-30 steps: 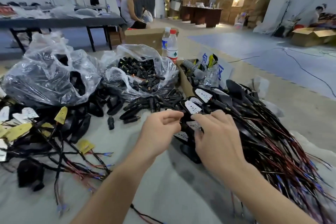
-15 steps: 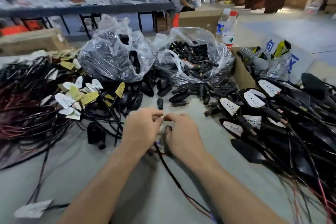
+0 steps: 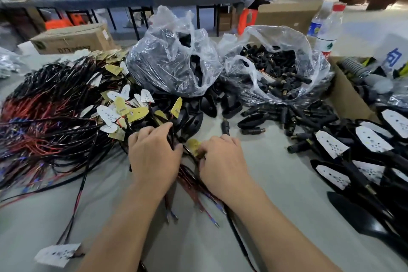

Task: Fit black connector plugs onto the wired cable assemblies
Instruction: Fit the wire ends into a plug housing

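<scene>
My left hand lies on the near edge of a heap of wired cable assemblies with yellow and white boards, its fingers curled round black wires. My right hand is beside it, fingertips pinching a yellow board whose red and black wires run back under both hands. Loose black connector plugs are strewn to the right. A single plug stands just beyond my right hand. More plugs fill a clear bag.
A second clear bag of black housings stands at centre back. Finished black assemblies with white boards pile up at right. A cardboard box, water bottles and another box ring the grey table. People work at far tables.
My view has swung left, from the right-hand pile to the left heap. Both hands have moved to the heap's edge and taken hold of a wired board there.
</scene>
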Motion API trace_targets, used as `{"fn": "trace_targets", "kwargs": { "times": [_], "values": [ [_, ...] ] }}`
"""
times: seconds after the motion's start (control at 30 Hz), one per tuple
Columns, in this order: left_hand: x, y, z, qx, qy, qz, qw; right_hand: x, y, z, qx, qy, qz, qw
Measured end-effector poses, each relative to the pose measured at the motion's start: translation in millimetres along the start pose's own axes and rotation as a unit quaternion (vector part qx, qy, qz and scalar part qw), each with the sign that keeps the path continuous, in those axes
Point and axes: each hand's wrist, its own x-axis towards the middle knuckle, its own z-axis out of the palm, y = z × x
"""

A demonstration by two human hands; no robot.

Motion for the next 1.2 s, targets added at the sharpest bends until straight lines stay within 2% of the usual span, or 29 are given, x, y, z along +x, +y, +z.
{"fn": "trace_targets", "kwargs": {
  "times": [0.07,0.13,0.23,0.3,0.37,0.43,0.47,0.5,0.57,0.67,0.73,0.77,0.8,0.83,0.87,0.93,1.0,1.07,1.1,1.13,1.2],
  "values": [
    [2.3,2.4,3.3,0.027,0.035,0.013,0.999,-3.9,2.7,-3.6,0.005,-0.005,0.021,1.0],
    [3.0,4.2,8.1,0.023,0.031,0.02,0.999,-5.3,9.1,-8.9,-0.006,0.003,0.052,0.999],
    [0.3,7.4,13.6,-0.013,0.021,0.047,0.999,-8.6,18.1,-14.1,0.007,-0.027,0.099,0.995],
    [-2.1,13.0,12.8,-0.057,0.024,0.094,0.994,-10.3,22.6,-16.4,0.038,-0.04,0.113,0.992],
    [-7.3,23.8,7.9,-0.134,-0.007,0.125,0.983,-7.7,29.4,-22.5,0.077,-0.036,0.124,0.989],
    [-17.3,38.6,2.6,-0.234,-0.083,0.088,0.965,-1.4,38.8,-31.0,0.209,0.004,0.161,0.965],
    [-22.8,45.9,1.1,-0.287,-0.124,0.052,0.948,1.6,43.4,-35.9,0.315,0.035,0.187,0.93],
    [-26.9,52.9,0.6,-0.344,-0.169,0.011,0.924,3.4,47.5,-40.7,0.425,0.062,0.212,0.878],
    [-32.6,66.1,1.2,-0.452,-0.268,-0.049,0.85,6.1,54.0,-46.6,0.604,0.093,0.25,0.751],
    [-38.1,79.9,2.5,-0.536,-0.361,-0.07,0.76,7.8,59.5,-49.7,0.732,0.136,0.29,0.602],
    [-39.9,83.8,1.1,-0.541,-0.401,-0.071,0.736,9.8,63.1,-50.0,0.769,0.168,0.301,0.537],
    [-40.2,84.0,0.1,-0.534,-0.418,-0.063,0.732,10.9,64.6,-49.8,0.771,0.178,0.305,0.529],
    [-40.0,83.8,-1.8,-0.532,-0.43,-0.055,0.728,11.9,65.6,-50.0,0.764,0.179,0.307,0.538],
    [-38.7,83.8,-4.3,-0.536,-0.429,-0.056,0.725,12.4,66.6,-50.4,0.748,0.167,0.307,0.564],
    [-36.5,83.9,-5.7,-0.544,-0.415,-0.069,0.726,12.6,67.6,-51.0,0.721,0.141,0.302,0.607],
    [-29.5,85.3,-6.0,-0.551,-0.352,-0.106,0.749,11.0,68.4,-51.7,0.653,0.058,0.26,0.709],
    [-19.9,87.2,-4.1,-0.556,-0.3,-0.139,0.763,7.5,67.0,-51.5,0.607,-0.019,0.202,0.769],
    [-8.8,91.6,-1.9,-0.584,-0.29,-0.172,0.738,4.7,66.8,-51.1,0.576,-0.045,0.172,0.798],
    [-3.2,94.3,-0.9,-0.596,-0.296,-0.185,0.723,4.8,67.8,-51.4,0.568,-0.034,0.17,0.805],
    [1.9,96.9,0.1,-0.601,-0.311,-0.188,0.712,5.5,70.1,-52.0,0.566,-0.008,0.177,0.805],
    [10.2,100.3,3.5,-0.6,-0.364,-0.162,0.693,7.6,77.5,-54.1,0.589,0.049,0.203,0.781]
  ]
}}
